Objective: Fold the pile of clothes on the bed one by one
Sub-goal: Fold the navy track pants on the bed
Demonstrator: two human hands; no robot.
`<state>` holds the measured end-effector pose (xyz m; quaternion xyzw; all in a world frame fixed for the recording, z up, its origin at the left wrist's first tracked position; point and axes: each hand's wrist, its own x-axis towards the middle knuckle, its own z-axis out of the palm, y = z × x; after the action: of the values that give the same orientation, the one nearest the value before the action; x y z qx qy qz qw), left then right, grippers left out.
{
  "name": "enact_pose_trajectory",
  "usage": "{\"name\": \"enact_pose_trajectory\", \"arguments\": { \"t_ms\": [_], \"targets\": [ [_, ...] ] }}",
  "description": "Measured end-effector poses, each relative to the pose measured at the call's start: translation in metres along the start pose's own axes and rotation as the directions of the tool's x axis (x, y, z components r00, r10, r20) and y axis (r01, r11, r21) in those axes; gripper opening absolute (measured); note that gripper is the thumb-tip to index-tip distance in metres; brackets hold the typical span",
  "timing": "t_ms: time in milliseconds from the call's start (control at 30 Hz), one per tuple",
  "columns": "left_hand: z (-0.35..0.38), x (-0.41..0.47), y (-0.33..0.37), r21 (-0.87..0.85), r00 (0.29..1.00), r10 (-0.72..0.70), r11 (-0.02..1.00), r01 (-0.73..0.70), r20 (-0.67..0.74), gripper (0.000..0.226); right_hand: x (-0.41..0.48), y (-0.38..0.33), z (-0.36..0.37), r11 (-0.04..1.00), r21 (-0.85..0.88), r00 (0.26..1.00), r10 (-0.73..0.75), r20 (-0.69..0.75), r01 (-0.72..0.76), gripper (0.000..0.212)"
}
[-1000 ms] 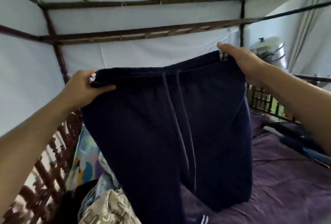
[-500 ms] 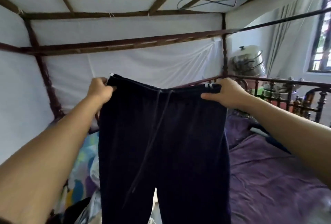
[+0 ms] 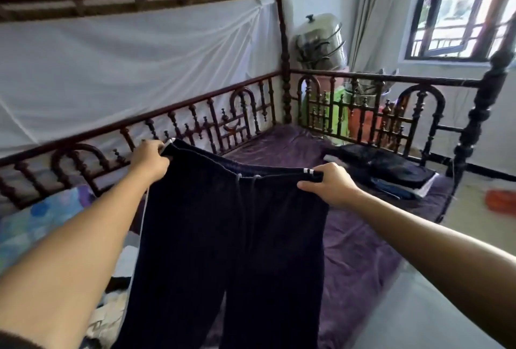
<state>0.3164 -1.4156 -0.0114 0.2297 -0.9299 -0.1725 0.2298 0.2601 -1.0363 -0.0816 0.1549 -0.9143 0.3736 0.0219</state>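
**Q:** Location of the dark trousers [image 3: 229, 237]?
**A:** Held in the air by the waistband, which is spread flat. The legs hang over the purple bed sheet [image 3: 360, 251], toward the bed's left edge.

**Q:** Finger state?
**A:** Left hand [image 3: 150, 160]: fingers curled round the left waistband corner. Right hand [image 3: 328, 185]: thumb and fingers pinching the right corner, at the white stripes.

**Q:** Other items?
**A:** Folded dark clothes [image 3: 391, 168] lie at the far right corner. Unfolded clothes [image 3: 107, 318] lie at the near left edge.

The trousers [image 3: 223, 237] I hold are dark navy, with a grey drawstring [image 3: 240, 209] and two white stripes [image 3: 307, 172] at the waistband. The sheet [image 3: 357, 251] is purple, and the cloth [image 3: 36, 217] at the left is blue with pale blotches.
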Motion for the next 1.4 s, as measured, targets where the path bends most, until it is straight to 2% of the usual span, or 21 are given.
{"name": "enact_pose_trajectory", "arguments": {
  "t_ms": [233,400,600,767,967,1133,1267,1333,1400],
  "targets": [
    [0.129,0.053,0.061,-0.043,0.993,0.031,0.999,-0.026,0.11,0.014,0.067,0.112,-0.002,0.987,0.036,0.987,0.156,0.038,-0.157,0.03],
    [0.234,0.115,0.119,-0.131,0.99,0.071,0.99,-0.055,0.118,0.011,0.134,0.181,-0.015,0.955,0.073,0.957,0.284,0.063,-0.288,0.021],
    [0.332,0.178,0.229,-0.257,0.984,0.115,0.963,-0.078,0.135,0.021,0.213,0.257,-0.06,0.902,0.09,0.904,0.426,-0.037,-0.421,0.017],
    [0.411,0.209,0.316,-0.337,0.964,0.174,0.936,-0.099,0.2,0.022,0.258,0.342,-0.088,0.833,0.123,0.828,0.551,-0.104,-0.539,0.014],
    [0.535,0.22,0.395,-0.312,0.919,0.191,0.947,-0.08,0.345,0.02,0.317,0.477,-0.097,0.768,0.112,0.764,0.64,-0.085,-0.631,0.012],
    [0.666,0.219,0.436,-0.208,0.873,0.094,0.978,0.009,0.479,0.019,0.364,0.6,-0.066,0.675,-0.055,0.671,0.738,0.076,-0.736,0.031],
    [0.766,0.213,0.451,-0.124,0.818,-0.01,0.987,0.1,0.575,0.02,0.386,0.678,-0.034,0.622,-0.2,0.607,0.783,0.139,-0.757,0.026],
    [0.799,0.207,0.449,-0.094,0.806,-0.039,0.989,0.116,0.591,0.022,0.396,0.701,-0.021,0.624,-0.283,0.599,0.78,0.179,-0.728,0.024],
    [0.815,0.2,0.439,-0.073,0.8,-0.056,0.99,0.123,0.598,0.032,0.405,0.713,-0.011,0.659,-0.411,0.635,0.742,0.216,-0.63,0.022]
  ]
}}
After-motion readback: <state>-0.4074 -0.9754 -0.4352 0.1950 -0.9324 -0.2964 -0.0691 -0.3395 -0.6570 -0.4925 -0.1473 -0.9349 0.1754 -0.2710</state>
